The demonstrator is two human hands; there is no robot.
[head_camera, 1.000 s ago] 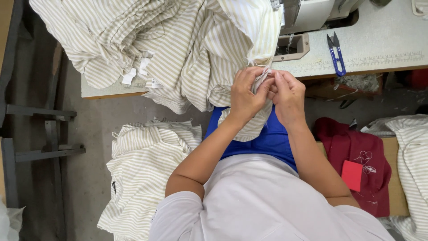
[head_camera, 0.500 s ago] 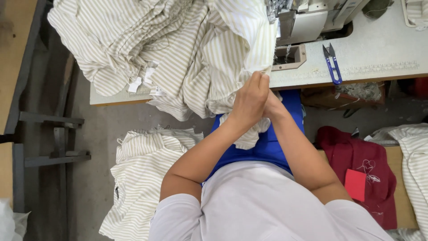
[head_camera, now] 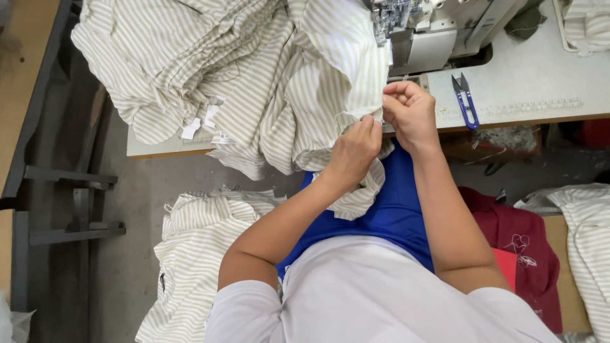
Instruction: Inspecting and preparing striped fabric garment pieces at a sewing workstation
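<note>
My left hand [head_camera: 354, 151] and my right hand [head_camera: 410, 113] both pinch the edge of a cream striped garment [head_camera: 330, 70] at the table's front edge. The garment spills from a big heap of the same striped cloth [head_camera: 190, 63] on the sewing table [head_camera: 540, 76], and a fold of it hangs down over my blue lap. The sewing machine [head_camera: 432, 28] stands just beyond my right hand. Blue thread snips [head_camera: 466, 101] lie on the table to the right of my right hand.
More striped garments [head_camera: 190, 254] lie piled on the floor at my left. A dark red cloth [head_camera: 521, 244] rests on a box at my right, with another striped piece [head_camera: 588, 235] beside it. A metal frame [head_camera: 57, 190] stands at the far left.
My hands have risen from below the table edge up to it, taking the garment's edge closer to the machine, and they have moved slightly apart along that edge.
</note>
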